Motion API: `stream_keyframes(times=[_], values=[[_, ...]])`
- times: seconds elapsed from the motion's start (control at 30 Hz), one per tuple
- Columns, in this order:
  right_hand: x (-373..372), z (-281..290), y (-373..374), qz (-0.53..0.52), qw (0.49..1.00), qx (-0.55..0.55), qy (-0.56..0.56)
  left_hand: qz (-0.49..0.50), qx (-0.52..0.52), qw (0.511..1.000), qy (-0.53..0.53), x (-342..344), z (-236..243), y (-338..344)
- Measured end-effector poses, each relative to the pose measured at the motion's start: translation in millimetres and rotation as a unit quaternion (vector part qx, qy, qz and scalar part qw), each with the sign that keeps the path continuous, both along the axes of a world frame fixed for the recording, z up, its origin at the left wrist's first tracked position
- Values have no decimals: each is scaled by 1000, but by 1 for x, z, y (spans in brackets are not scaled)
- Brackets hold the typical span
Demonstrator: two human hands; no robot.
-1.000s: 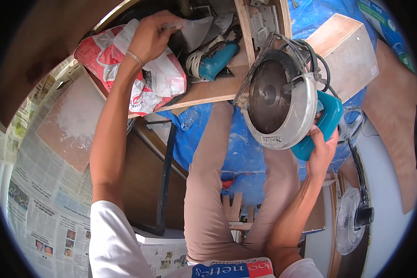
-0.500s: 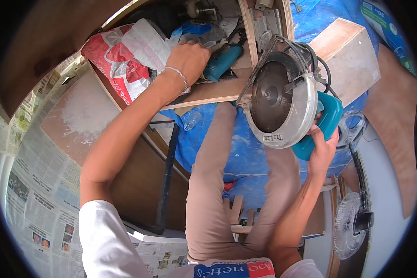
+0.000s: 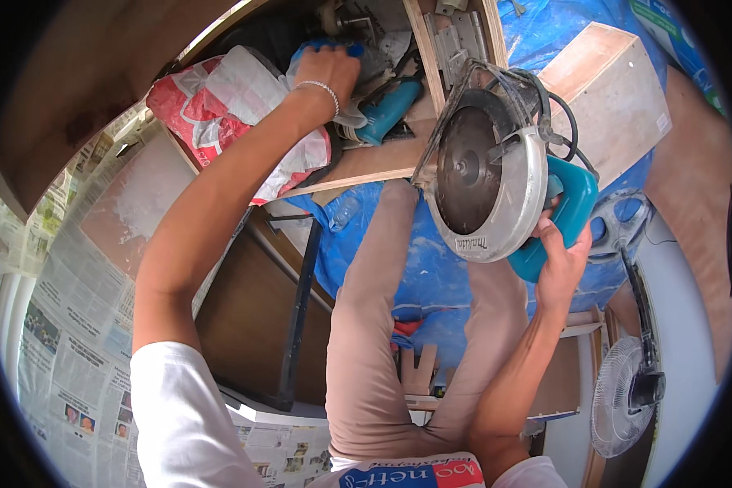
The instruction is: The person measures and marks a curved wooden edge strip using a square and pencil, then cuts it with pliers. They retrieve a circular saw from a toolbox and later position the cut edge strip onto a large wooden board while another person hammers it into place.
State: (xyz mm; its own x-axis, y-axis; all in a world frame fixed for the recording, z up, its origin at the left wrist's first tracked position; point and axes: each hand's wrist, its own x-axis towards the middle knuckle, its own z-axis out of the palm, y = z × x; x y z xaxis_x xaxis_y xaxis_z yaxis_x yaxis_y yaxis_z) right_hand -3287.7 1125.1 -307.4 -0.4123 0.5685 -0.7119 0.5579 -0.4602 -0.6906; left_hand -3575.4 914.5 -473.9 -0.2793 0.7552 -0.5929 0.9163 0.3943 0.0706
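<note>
My right hand (image 3: 563, 262) grips the teal handle of a circular saw (image 3: 488, 175), held up with its round blade and silver guard facing me. My left hand (image 3: 327, 71) reaches far forward into a wooden box of tools (image 3: 431, 49), its fingers curled down on a blue item there; what it grasps is partly hidden. A bracelet circles that wrist. A teal power drill (image 3: 384, 114) lies just right of the left hand. My legs in beige trousers (image 3: 374, 325) stand below.
A red and white plastic bag (image 3: 211, 106) lies left of the box. A plywood box (image 3: 618, 98) sits on a blue tarp (image 3: 431, 268). Newspaper (image 3: 48, 325) covers the floor at left. A small fan (image 3: 626, 390) stands at lower right, a black metal leg (image 3: 301, 309) centre.
My left hand has swung right from the red and white bag into the tool box. The saw in my right hand has stayed in place.
</note>
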Motion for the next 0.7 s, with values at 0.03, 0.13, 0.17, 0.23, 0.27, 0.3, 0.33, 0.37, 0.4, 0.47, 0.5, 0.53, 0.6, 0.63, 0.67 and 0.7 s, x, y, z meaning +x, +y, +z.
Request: stream_keyframes(times=[0.03, 0.13, 0.17, 0.23, 0.27, 0.3, 0.33, 0.37, 0.4, 0.47, 0.5, 0.53, 0.6, 0.63, 0.67, 0.7], values=[[0, 0, 0, -2, 1000, -1, 1, 27, 25, 998, -42, -2, -8, 19], [-3, 2, -2, -1, 1000, -10, 2, 80, 28, 993, -84, 3, -41, 39], [-5, 0, -1, 1, 1000, -12, 3, 85, 23, 993, -82, 0, -60, 45], [-5, 0, -2, 5, 1000, -15, -1, 58, 1, 995, -86, -10, -97, 39], [-5, 0, -3, 1, 1000, -12, -1, 43, -11, 995, -94, -9, -107, 38], [-5, -1, -3, -2, 1000, -11, 0, 38, -8, 995, -88, -8, -118, 38], [-4, 0, -4, -6, 1000, -13, 1, 33, -8, 996, -81, -8, -125, 36], [-3, 1, -4, -9, 1000, -15, 1, 28, -10, 997, -73, -8, -130, 36], [-1, 2, -5, -13, 1000, -17, 1, 25, 3, 997, -73, -4, -145, 33], [-3, 2, -3, -20, 1000, -9, -7, 0, -6, 997, -74, 3, -141, 47], [-5, 2, -3, -20, 1000, -5, -15, -12, -10, 997, -74, 5, -139, 53], [-6, 2, -3, -17, 1000, -3, -19, 15, 1, 995, -100, 4, -144, 52], [-5, 2, -2, -17, 1000, -3, -11, 68, 25, 986, -153, -5, -154, 51], [-5, 4, -3, -9, 1000, -12, -2, 50, 67, 987, -138, -20, -182, 31], [-9, 3, -3, 6, 999, -34, 13, 41, 94, 989, -110, -49, -218, -10], [-11, 0, -2, 12, 999, -45, 18, 22, 128, 987, -92, -61, -239, -31]])
